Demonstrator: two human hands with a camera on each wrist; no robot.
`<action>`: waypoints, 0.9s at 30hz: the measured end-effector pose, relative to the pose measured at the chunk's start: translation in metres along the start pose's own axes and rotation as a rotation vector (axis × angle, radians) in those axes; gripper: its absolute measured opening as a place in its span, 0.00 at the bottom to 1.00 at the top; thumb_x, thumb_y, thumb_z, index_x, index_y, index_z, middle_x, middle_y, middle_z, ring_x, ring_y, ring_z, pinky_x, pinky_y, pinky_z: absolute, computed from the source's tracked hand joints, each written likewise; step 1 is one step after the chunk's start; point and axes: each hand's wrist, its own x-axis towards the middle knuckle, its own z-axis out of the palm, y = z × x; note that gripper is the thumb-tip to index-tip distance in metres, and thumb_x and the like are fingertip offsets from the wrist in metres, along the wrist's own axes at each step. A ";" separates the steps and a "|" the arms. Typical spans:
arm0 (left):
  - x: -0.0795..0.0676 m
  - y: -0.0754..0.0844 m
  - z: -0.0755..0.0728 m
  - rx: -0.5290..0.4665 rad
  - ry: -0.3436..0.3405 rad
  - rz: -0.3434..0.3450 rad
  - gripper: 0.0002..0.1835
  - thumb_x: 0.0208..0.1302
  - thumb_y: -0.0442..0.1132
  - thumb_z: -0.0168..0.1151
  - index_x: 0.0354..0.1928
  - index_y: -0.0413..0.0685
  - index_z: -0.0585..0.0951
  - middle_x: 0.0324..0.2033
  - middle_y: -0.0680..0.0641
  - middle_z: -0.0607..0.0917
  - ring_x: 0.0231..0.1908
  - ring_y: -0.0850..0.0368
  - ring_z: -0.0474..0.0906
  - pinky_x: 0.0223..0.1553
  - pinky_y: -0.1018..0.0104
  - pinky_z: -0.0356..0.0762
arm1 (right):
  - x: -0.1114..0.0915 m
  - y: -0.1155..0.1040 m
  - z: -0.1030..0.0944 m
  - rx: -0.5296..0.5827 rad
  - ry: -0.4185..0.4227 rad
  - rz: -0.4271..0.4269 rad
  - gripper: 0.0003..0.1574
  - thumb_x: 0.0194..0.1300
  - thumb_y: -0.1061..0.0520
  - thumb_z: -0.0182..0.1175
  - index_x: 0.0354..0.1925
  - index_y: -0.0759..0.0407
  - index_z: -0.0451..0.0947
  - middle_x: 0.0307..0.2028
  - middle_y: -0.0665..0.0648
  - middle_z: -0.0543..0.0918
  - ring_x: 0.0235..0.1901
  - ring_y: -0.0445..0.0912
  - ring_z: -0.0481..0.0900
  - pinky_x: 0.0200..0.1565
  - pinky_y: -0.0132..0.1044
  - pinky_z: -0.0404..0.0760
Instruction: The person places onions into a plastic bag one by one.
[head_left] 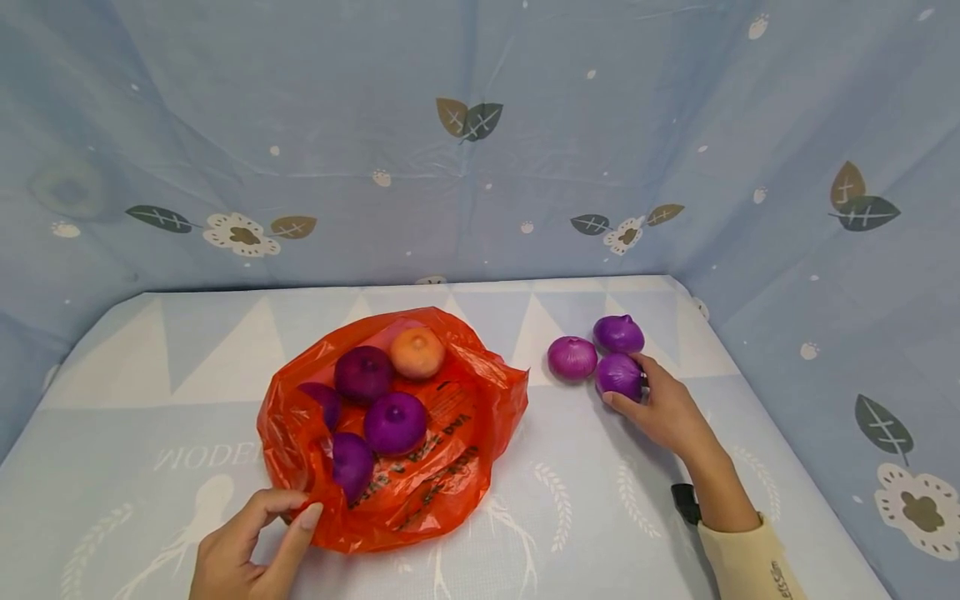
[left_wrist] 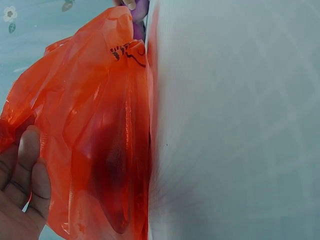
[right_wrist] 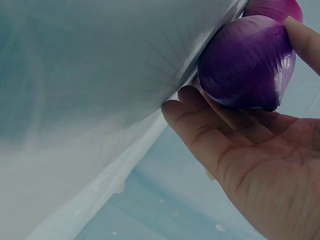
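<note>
A red plastic bag (head_left: 504, 400) lies with its mouth spread wide on the table, and my left hand (head_left: 251, 550) pinches its near left rim between thumb and finger. Inside are several purple onions (head_left: 395, 423), one darker onion (head_left: 363, 374) and a round orange one (head_left: 417, 352). To the right of the bag, my right hand (head_left: 667, 412) grips a purple onion (head_left: 618, 377), thumb on one side and fingers on the other. The right wrist view shows this onion (right_wrist: 245, 62) low against the table. Two more onions sit beside it, a pinkish-purple one (head_left: 572, 358) and a purple one (head_left: 618, 333).
A pale blue and white patterned cloth covers the table (head_left: 202, 358). Behind and to the right hangs a blue curtain (head_left: 540, 150) printed with leaves and flowers. A black band (head_left: 686, 503) circles my right wrist below a cream sleeve (head_left: 750, 558).
</note>
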 end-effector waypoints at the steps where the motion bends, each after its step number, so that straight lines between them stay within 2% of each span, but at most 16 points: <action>1: 0.000 0.000 0.000 -0.004 0.002 0.009 0.18 0.49 0.19 0.78 0.35 0.46 0.83 0.26 0.59 0.84 0.30 0.75 0.77 0.45 0.86 0.75 | 0.000 0.000 0.000 0.000 0.001 -0.003 0.55 0.69 0.44 0.71 0.77 0.71 0.56 0.69 0.78 0.68 0.66 0.73 0.70 0.63 0.70 0.70; 5: 0.001 -0.003 0.001 -0.012 0.001 0.035 0.17 0.49 0.19 0.78 0.35 0.45 0.83 0.26 0.59 0.85 0.30 0.76 0.77 0.45 0.86 0.75 | 0.000 -0.001 -0.001 -0.002 0.001 -0.001 0.56 0.69 0.44 0.70 0.77 0.71 0.55 0.70 0.77 0.67 0.67 0.73 0.69 0.64 0.70 0.69; 11: 0.001 -0.010 0.002 -0.051 0.011 0.110 0.18 0.49 0.19 0.77 0.37 0.44 0.84 0.30 0.57 0.87 0.33 0.77 0.79 0.45 0.86 0.75 | -0.001 -0.003 -0.003 -0.001 -0.007 0.027 0.56 0.69 0.42 0.70 0.77 0.70 0.55 0.70 0.77 0.67 0.67 0.73 0.68 0.64 0.70 0.69; 17: 0.001 -0.007 0.001 -0.031 0.007 0.083 0.18 0.49 0.19 0.77 0.36 0.45 0.84 0.28 0.58 0.86 0.31 0.76 0.78 0.45 0.86 0.75 | -0.007 -0.004 -0.003 0.004 -0.028 0.050 0.58 0.68 0.38 0.70 0.77 0.70 0.57 0.68 0.78 0.70 0.66 0.73 0.70 0.62 0.71 0.71; 23: 0.001 -0.003 0.000 -0.008 0.005 0.030 0.17 0.49 0.19 0.77 0.35 0.45 0.83 0.28 0.59 0.86 0.31 0.77 0.79 0.45 0.86 0.75 | -0.016 -0.010 -0.006 0.016 -0.023 0.008 0.56 0.68 0.39 0.71 0.75 0.71 0.59 0.65 0.77 0.74 0.64 0.72 0.74 0.59 0.68 0.76; 27: 0.001 -0.002 0.000 -0.009 0.006 0.028 0.17 0.49 0.19 0.77 0.35 0.44 0.83 0.28 0.59 0.86 0.31 0.77 0.79 0.45 0.86 0.75 | -0.023 -0.019 -0.009 0.020 -0.019 -0.019 0.55 0.67 0.39 0.71 0.74 0.71 0.60 0.65 0.76 0.74 0.63 0.72 0.74 0.58 0.67 0.77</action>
